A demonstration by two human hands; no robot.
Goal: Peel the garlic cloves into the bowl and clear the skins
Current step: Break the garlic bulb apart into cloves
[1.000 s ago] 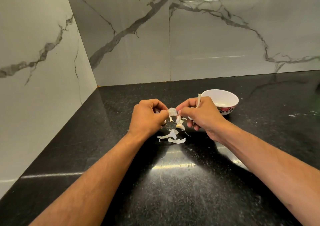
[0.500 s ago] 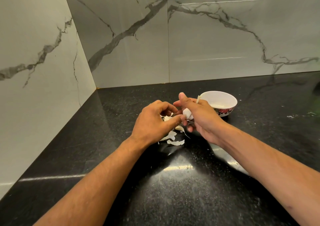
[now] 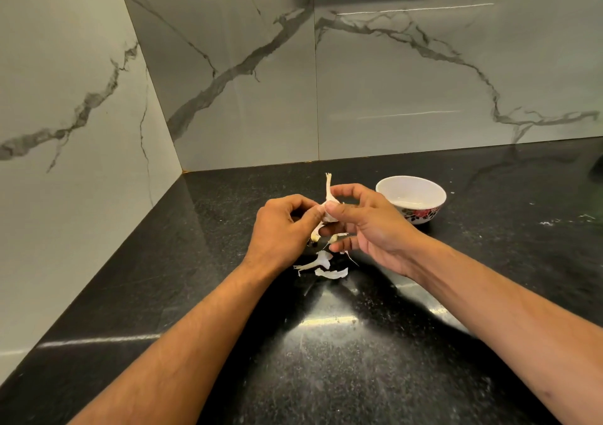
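left hand (image 3: 280, 229) bare | right hand (image 3: 375, 225) bare | forearms unsleeved

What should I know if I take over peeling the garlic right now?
Left hand and right hand both pinch the garlic, held above the counter, stalk pointing up.
Bowl sits just right of the hands; I can't make out any cloves in it.
Loose skins lie on the counter below the hands.
Done: some skin pulled off.
Left: peel the cloves into the bowl, then clear the skins.
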